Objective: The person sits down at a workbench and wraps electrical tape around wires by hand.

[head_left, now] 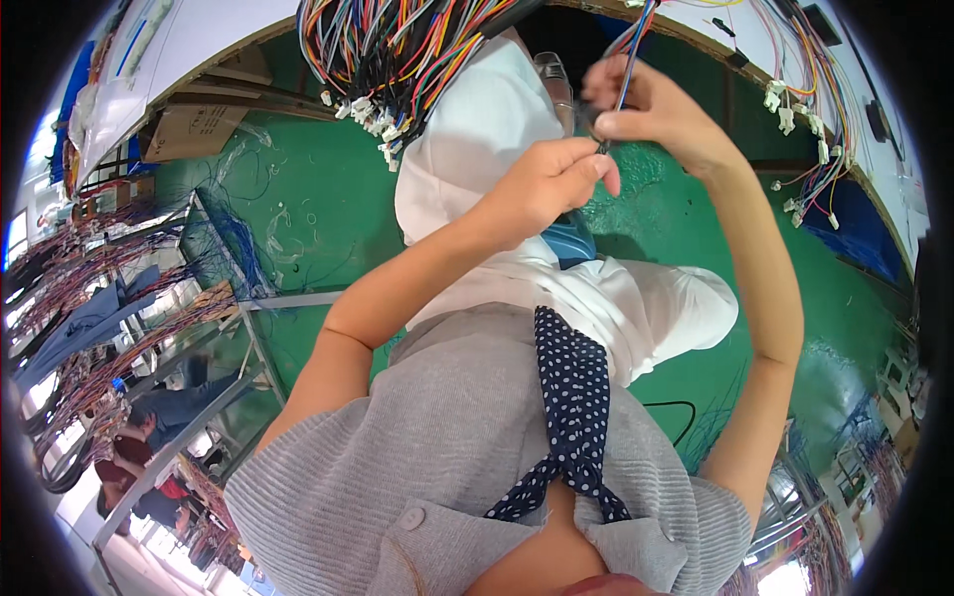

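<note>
My left hand [556, 187] is closed in a pinch, thumb against fingers, on the lower end of a thin bundle of wires [627, 81]. These wires, blue and dark, run down from the table edge above. Just above and to the right, my right hand [661, 117] curls round beside the same wires. Its fingertips are smeared by motion, with a small dark thing, too blurred to name, between thumb and fingers. Both hands are in the air over my lap, close together.
A thick bundle of coloured wires with white connectors [373, 117] hangs off the white table [234, 28] at upper left. More connector-ended wires [817, 124] hang at right. A cardboard box [199, 129] is under the table. A metal rack [248, 343] with wires stands left; people are beyond.
</note>
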A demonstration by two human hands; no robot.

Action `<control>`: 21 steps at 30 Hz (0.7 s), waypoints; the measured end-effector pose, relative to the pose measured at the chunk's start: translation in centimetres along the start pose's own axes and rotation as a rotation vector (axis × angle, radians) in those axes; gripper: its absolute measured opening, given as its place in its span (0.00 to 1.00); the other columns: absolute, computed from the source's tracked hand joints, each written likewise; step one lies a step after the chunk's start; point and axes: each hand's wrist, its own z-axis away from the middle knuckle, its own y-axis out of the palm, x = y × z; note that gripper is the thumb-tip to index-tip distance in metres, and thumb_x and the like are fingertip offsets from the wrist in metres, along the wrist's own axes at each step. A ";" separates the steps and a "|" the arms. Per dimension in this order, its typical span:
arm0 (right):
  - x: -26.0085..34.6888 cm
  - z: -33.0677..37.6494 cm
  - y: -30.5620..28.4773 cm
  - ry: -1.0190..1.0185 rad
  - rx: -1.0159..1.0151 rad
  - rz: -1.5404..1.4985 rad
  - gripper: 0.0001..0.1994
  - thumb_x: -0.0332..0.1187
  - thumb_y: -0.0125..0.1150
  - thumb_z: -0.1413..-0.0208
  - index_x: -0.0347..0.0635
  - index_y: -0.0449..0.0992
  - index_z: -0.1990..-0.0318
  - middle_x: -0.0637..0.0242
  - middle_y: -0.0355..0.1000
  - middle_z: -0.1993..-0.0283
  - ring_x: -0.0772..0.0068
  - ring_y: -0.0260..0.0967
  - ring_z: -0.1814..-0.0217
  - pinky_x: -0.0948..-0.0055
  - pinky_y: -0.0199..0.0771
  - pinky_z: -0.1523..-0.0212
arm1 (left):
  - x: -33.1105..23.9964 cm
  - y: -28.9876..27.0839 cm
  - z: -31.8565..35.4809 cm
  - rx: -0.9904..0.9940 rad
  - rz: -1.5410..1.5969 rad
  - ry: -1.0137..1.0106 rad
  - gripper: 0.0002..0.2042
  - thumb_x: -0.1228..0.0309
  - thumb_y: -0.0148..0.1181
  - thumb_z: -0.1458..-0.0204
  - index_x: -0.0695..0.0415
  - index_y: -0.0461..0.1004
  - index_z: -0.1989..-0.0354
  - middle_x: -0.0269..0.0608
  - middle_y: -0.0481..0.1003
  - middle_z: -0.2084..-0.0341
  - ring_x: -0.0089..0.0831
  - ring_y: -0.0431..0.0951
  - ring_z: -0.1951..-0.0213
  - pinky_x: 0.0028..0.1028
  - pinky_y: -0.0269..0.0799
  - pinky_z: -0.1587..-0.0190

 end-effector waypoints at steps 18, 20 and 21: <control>-0.3 -0.2 -0.6 0.095 -0.001 0.097 0.29 0.36 0.66 0.54 0.38 0.65 0.44 0.60 0.70 0.52 0.76 0.69 0.57 0.79 0.69 0.55 | 2.0 0.0 -0.7 -0.111 -0.258 0.139 0.14 0.66 0.45 0.40 0.61 0.73 0.71 0.29 0.59 0.87 0.19 0.58 0.82 0.24 0.55 0.78; -0.4 -1.7 0.3 -0.005 0.191 -0.035 0.42 0.38 0.71 0.61 0.46 0.57 0.36 0.65 0.60 0.39 0.71 0.56 0.36 0.70 0.55 0.36 | 1.5 -0.4 -0.3 -0.099 -0.191 0.086 0.14 0.66 0.45 0.40 0.62 0.73 0.71 0.27 0.58 0.87 0.18 0.57 0.82 0.24 0.54 0.78; -0.2 -1.1 -0.1 0.006 0.156 -0.027 0.42 0.38 0.71 0.61 0.46 0.57 0.36 0.65 0.60 0.39 0.71 0.56 0.36 0.70 0.55 0.36 | 1.0 -0.2 -0.6 -0.024 -0.128 0.061 0.15 0.66 0.45 0.39 0.63 0.73 0.70 0.26 0.57 0.87 0.17 0.55 0.82 0.23 0.52 0.79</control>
